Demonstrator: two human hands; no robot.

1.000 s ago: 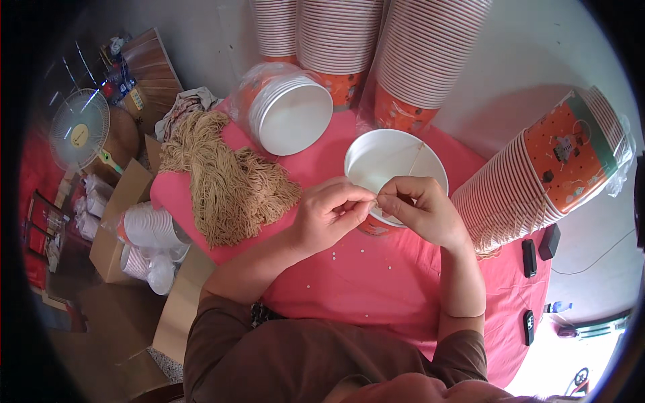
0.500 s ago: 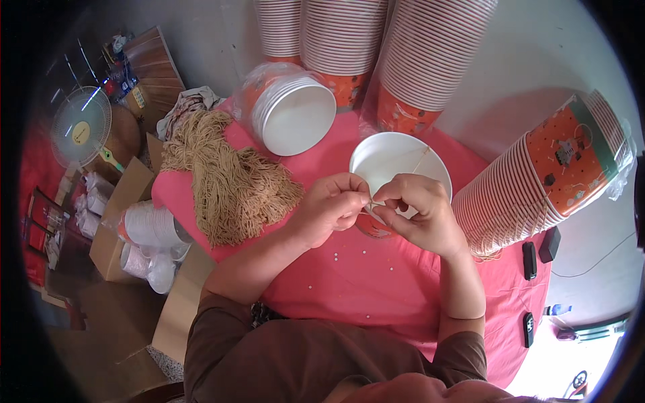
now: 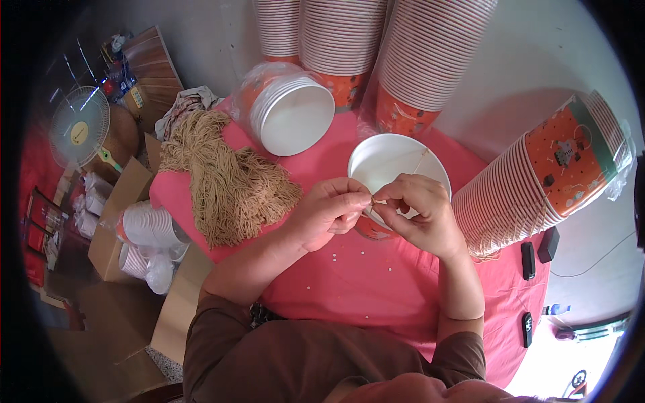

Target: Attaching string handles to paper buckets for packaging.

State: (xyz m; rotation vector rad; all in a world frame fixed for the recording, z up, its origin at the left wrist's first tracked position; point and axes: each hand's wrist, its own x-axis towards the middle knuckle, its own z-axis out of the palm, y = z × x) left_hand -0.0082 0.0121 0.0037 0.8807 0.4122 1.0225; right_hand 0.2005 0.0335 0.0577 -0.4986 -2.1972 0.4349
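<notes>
Right now both hands meet at the near rim of a white paper bowl point(image 3: 396, 161) standing mid-table on the pink tablecloth point(image 3: 349, 282). Left hand point(image 3: 327, 213) and right hand point(image 3: 416, 213) each pinch a thin tan string point(image 3: 420, 161) at the rim; fingertips nearly touching. String runs up across the bowl's inside. Heap of tan strings point(image 3: 225, 178) lies near the table's left edge. Sleeve of nested white bowls point(image 3: 289, 114) lies on its side toward the far edge. Tall bowl stacks point(image 3: 410, 60) along the far edge, another stack point(image 3: 537, 181) tipped at the right edge.
</notes>
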